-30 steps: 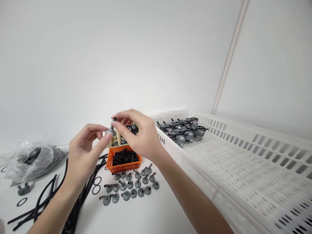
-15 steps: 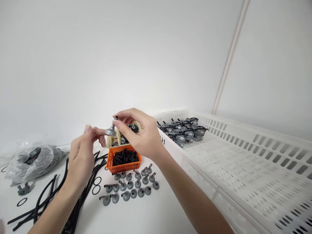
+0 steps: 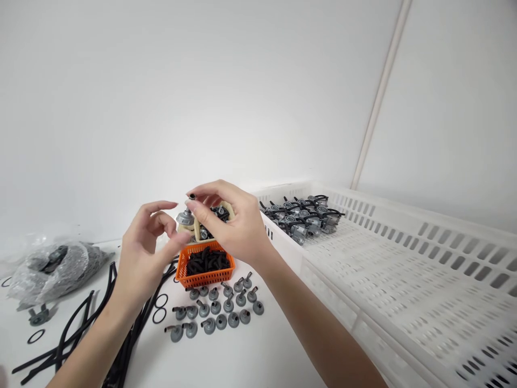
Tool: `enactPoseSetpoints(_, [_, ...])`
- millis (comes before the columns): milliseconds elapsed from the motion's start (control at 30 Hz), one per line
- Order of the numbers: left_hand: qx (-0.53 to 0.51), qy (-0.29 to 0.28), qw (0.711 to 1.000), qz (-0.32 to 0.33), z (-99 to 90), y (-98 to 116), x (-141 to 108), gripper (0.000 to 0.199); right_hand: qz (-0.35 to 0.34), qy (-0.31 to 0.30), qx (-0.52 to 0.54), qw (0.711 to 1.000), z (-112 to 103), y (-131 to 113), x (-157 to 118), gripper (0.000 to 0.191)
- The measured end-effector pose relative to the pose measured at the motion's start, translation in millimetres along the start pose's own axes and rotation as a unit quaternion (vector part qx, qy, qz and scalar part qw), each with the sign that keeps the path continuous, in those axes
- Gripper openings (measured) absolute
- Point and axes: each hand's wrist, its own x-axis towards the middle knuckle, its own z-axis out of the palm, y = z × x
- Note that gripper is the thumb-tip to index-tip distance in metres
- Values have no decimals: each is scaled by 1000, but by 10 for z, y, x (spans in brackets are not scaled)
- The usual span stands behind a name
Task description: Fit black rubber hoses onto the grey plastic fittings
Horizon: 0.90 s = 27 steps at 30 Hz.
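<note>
Between the thumb and fingers of my right hand [image 3: 232,221], a grey round fitting with a dark-ended tube [image 3: 186,216] is pinched by its tube, its wide base hanging down. My left hand [image 3: 149,237] is just left of that fitting, thumb and fingers apart, with nothing visible in it. Beneath the hands stands an orange basket [image 3: 205,279] of short black rubber pieces. Behind it, a cream divided tray [image 3: 230,209] of small dark and metal parts is partly hidden by my right hand. Similar grey fittings [image 3: 215,307] stand in rows in front.
A large white slotted crate [image 3: 388,258] on the right holds grey assemblies with black hoses [image 3: 301,218]. On the left lie a bubble-wrap bag of parts [image 3: 60,269], long black tubes [image 3: 81,328], black rings [image 3: 160,315] and a loose grey part [image 3: 39,315].
My left hand has opened and drawn back from the fitting's base, its thumb now lower and spread. My right hand stays nearly in place, still holding the fitting, now tilted slightly differently.
</note>
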Motion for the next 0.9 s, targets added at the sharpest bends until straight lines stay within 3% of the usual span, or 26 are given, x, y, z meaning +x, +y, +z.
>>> enactPoseSetpoints(133, [47, 29, 998, 8, 19, 41, -12, 23, 5, -6, -3, 1000, -4, -5, 4, 14])
enactPoseSetpoints(233, [24, 16, 999, -13, 9, 15, -5, 47, 8, -1, -5, 1000, -7, -7, 6, 14])
enactPoseSetpoints(267, [8, 3, 1000, -16, 6, 5, -3, 47, 8, 0, -4, 1000, -7, -6, 6, 14])
enactPoseSetpoints(333, [-5, -15, 1000, -9, 5, 0, -5, 34, 9, 0, -1, 1000, -4, -2, 5, 13])
enactPoseSetpoints(500, [51, 21, 998, 1, 15, 39, -21, 21, 10, -1, 4, 1000, 1, 9, 4, 13])
enactPoseSetpoints(633, [8, -22, 999, -24, 15, 3, -2, 46, 10, -1, 6, 1000, -5, 11, 4, 14])
enactPoseSetpoints(700, [-22, -29, 999, -6, 27, -15, 2, 34, 9, -6, 8, 1000, -8, 12, 3, 14])
enactPoseSetpoints(800, [11, -13, 1000, 21, 45, -2, -6, 40, 7, -11, 6, 1000, -9, 15, 2, 14])
enactPoseSetpoints(900, [62, -14, 998, 16, 36, 25, -7, 20, 8, -4, 1, 1000, -8, 23, 3, 13])
